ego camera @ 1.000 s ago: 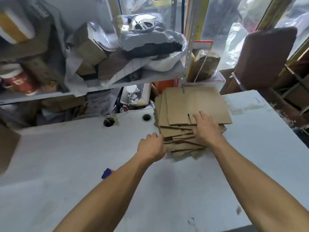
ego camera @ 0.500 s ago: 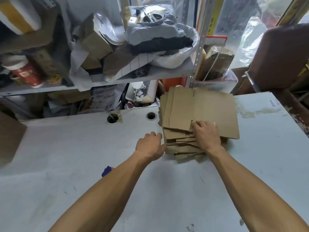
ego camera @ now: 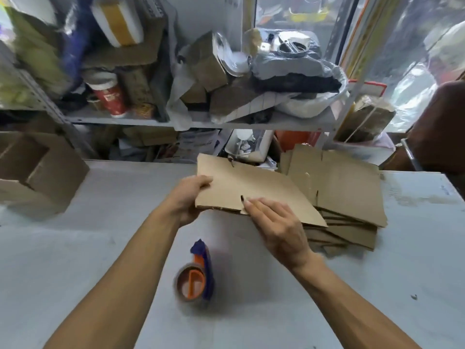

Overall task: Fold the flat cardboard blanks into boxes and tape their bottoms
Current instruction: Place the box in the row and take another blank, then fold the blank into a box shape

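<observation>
One flat brown cardboard blank (ego camera: 251,187) hangs just above the white table (ego camera: 75,260), pulled left off the stack of blanks (ego camera: 352,197). My left hand (ego camera: 187,197) grips its left edge, thumb on top. My right hand (ego camera: 274,222) pinches its near edge beside a slot. A tape dispenser (ego camera: 196,275), blue and orange with a brown roll, lies on the table between my forearms.
A folded-up cardboard box (ego camera: 37,172) stands at the table's left edge. Behind the table, metal shelves (ego camera: 176,122) are crammed with boxes, bags and a red cup. A brown chair back (ego camera: 440,127) is at the far right.
Both hands have taken the top blank off the stack and drawn it left and toward me. The view has tilted, so the tape dispenser and left box now show.
</observation>
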